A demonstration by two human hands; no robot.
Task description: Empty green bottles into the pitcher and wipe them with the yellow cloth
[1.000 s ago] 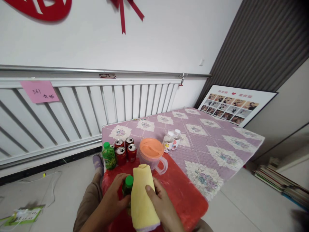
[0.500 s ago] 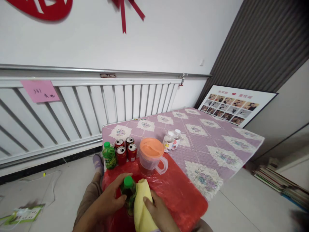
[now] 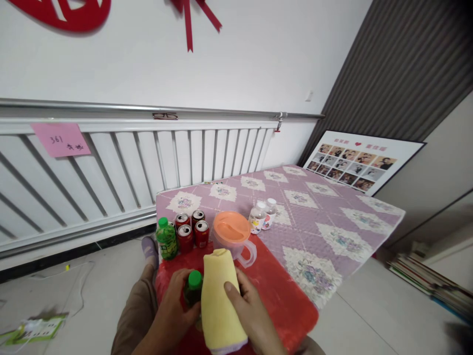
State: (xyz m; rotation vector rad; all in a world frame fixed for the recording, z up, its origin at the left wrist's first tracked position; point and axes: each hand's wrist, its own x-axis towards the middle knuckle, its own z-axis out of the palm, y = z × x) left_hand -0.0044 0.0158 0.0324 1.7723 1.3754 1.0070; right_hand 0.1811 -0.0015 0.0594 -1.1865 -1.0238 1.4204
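Note:
My left hand is wrapped round a dark bottle with a green cap, which stands upright low in front of me. In my right hand is a folded yellow towel, gripped with the thumb on its front. The towel is raised beside the bottle and covers part of it. Just beyond the towel a clear pitcher with an orange lid stands near the back of the red plastic sheet.
Left of the pitcher are a green-capped bottle and several opened red cans. Two small white-capped bottles stand to its right. A purple flowered cloth covers the table, with a white radiator behind.
My right hand has lifted the towel so that it stands taller and hides more of the bottle and the pitcher's base. My left hand has moved slightly right, still on the bottle.

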